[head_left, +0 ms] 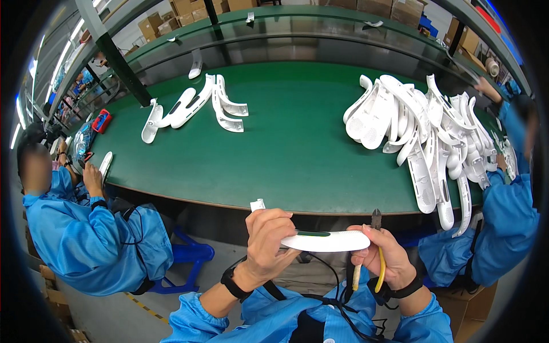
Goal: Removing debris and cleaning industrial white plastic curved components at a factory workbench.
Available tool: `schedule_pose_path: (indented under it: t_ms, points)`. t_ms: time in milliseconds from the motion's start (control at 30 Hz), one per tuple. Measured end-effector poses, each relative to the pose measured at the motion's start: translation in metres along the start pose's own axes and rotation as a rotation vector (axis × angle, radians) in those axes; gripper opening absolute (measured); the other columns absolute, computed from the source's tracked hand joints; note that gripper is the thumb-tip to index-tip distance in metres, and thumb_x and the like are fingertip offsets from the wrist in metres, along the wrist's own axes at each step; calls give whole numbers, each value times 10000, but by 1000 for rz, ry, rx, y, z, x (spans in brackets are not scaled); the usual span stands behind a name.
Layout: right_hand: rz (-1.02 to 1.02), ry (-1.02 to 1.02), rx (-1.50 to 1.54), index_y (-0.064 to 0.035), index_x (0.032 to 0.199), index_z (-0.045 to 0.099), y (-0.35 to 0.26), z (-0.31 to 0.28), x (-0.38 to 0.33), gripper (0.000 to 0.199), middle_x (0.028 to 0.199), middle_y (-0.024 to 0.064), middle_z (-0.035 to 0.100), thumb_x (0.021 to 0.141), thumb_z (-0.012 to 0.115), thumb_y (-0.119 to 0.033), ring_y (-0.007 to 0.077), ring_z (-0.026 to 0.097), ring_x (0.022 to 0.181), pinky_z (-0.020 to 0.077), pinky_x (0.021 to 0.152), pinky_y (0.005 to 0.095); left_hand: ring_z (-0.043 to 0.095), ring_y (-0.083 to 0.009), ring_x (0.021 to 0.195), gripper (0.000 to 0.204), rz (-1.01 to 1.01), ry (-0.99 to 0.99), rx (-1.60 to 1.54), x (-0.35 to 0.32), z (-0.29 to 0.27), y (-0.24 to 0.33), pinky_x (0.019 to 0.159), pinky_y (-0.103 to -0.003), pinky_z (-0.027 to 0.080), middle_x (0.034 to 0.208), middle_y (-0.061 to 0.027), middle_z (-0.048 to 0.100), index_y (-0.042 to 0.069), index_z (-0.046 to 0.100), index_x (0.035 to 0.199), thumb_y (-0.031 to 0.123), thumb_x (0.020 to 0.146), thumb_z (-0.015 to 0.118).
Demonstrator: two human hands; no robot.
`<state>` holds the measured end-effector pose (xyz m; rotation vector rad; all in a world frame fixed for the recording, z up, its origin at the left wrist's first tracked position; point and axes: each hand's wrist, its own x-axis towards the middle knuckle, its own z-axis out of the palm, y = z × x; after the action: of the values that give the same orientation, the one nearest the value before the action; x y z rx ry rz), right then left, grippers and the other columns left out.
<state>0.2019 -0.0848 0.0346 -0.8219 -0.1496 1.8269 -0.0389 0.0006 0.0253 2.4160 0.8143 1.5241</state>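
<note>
Head view: left hand [269, 243] and right hand [392, 257] clamp the ends of a curved white plastic shell [329, 242] between them, seemingly for steadiness. Yellow-handled metal cutters [381, 273] share the right grip, presumably for readiness.

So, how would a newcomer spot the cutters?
By the near edge of the green table is the wearer's right hand, gripping a curved white part. It holds the cutters, dark tips upward, set apart from that part by yellow handles.

Grey floor [223, 263], probably concrete; tube lights [77, 28]
</note>
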Motion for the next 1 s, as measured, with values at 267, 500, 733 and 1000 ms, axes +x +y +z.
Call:
schedule_pose_path:
  t_ms: [267,500,733,1000]
  points:
    - [-302,-39,-349,82,1178,572,6,19,-21,359,990,166,680,903,668,-127,174,664,865,553,739,316,632,-227,1002,277,254,-150,251,-2,-9,1,973,-404,338,941,-4,676,117,662,928,35,671,726]
    - [-1029,-162,-1212,61,1124,631,8,16,-24,352,791,166,657,795,743,1,190,610,641,462,560,287,481,-322,1233,396,122,-54,470,-7,-2,10,1031,-455,319,1254,-161,513,75,602,1094,38,717,716]
    - [-1351,-282,-1242,71,1126,600,27,15,-11,376,717,143,628,778,740,38,211,535,541,397,492,308,554,-278,1142,483,-903,240,-874,-26,23,51,1004,-448,450,1238,-166,533,6,347,1346,183,963,583]
    - [-1317,-304,-1332,17,1173,562,42,15,-16,388,730,139,625,831,734,-43,211,550,534,423,498,306,649,-166,972,343,-1083,241,-1600,-21,40,40,871,-378,537,1026,-37,663,110,553,1135,412,974,528]
